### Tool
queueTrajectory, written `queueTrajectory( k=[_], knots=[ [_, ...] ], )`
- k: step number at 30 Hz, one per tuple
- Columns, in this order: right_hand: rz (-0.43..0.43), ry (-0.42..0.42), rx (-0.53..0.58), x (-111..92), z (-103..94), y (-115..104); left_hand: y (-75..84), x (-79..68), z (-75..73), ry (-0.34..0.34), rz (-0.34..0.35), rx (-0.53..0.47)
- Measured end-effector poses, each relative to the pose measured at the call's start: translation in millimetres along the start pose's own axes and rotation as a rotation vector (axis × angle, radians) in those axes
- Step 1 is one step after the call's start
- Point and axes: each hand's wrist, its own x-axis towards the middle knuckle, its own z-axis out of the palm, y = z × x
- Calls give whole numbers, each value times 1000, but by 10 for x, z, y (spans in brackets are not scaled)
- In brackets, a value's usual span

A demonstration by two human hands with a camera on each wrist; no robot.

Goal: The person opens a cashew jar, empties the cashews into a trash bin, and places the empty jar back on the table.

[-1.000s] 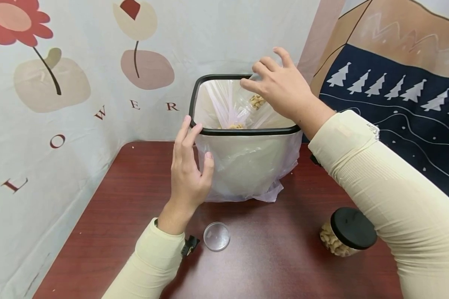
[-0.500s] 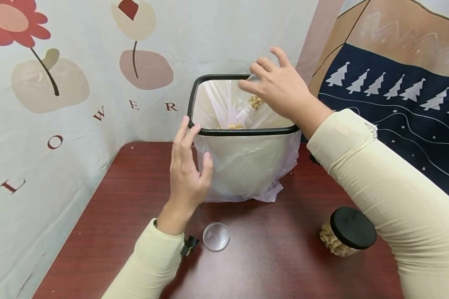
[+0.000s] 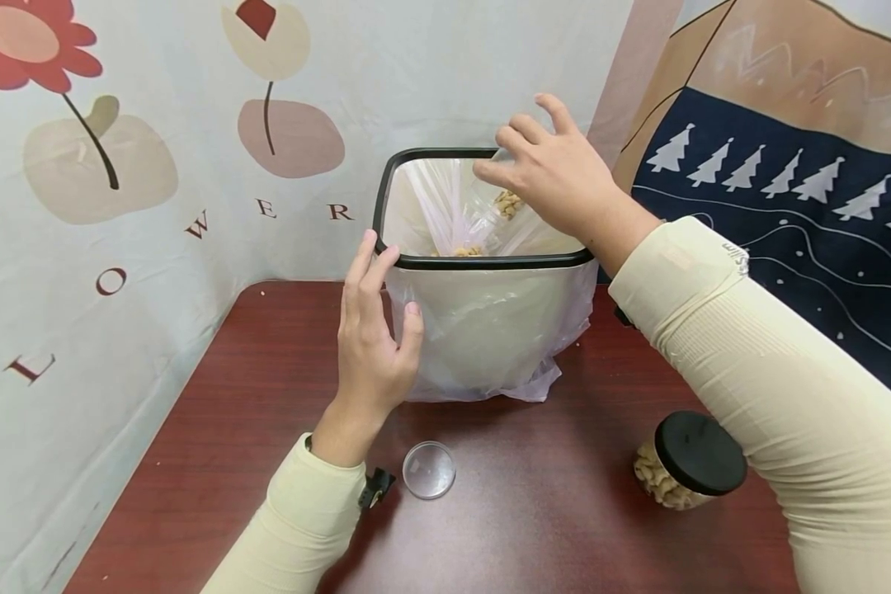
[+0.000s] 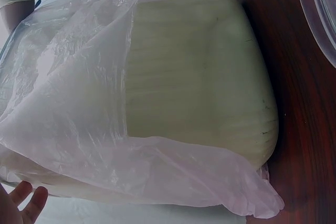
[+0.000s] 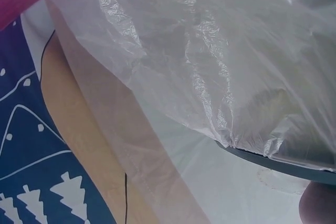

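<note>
My right hand [image 3: 557,173] grips a clear jar [image 3: 508,203], tilted mouth down into the bin, with pale yellow curved snack pieces inside it. Most of the jar is hidden behind the hand and the rim. More such pieces [image 3: 466,251] show lower inside the bin. The bin [image 3: 490,330] is off-white, lined with a thin pinkish plastic bag [image 4: 68,103] and topped by a black rim [image 3: 490,263]. At its front left corner, my left hand [image 3: 371,346] touches the rim with extended fingertips. In the right wrist view, a fingertip [image 5: 317,203] appears beside the dark rim.
A round clear lid [image 3: 428,470] lies on the dark red table [image 3: 282,355] in front of the bin. Under my right forearm stands a jar with a black lid [image 3: 701,454], full of pale pieces. Printed cloths [image 3: 416,74] hang behind and at right.
</note>
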Motion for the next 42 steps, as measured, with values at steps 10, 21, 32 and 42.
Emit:
queueTrajectory(
  k=[10,21,32,42],
  knots=[
    [-34,30,-28,10,11,10,0,6,-7,3,-2,-10],
    [-69,5,-89,12,-4,18,1,12,-3,3,2,-10],
    [-87,9,-119,12,-17,12,0,2,-1,6,4,-10],
    [-84,-7,-111,9,-18,4,5,-3,-2,2,0,-10]
  ],
)
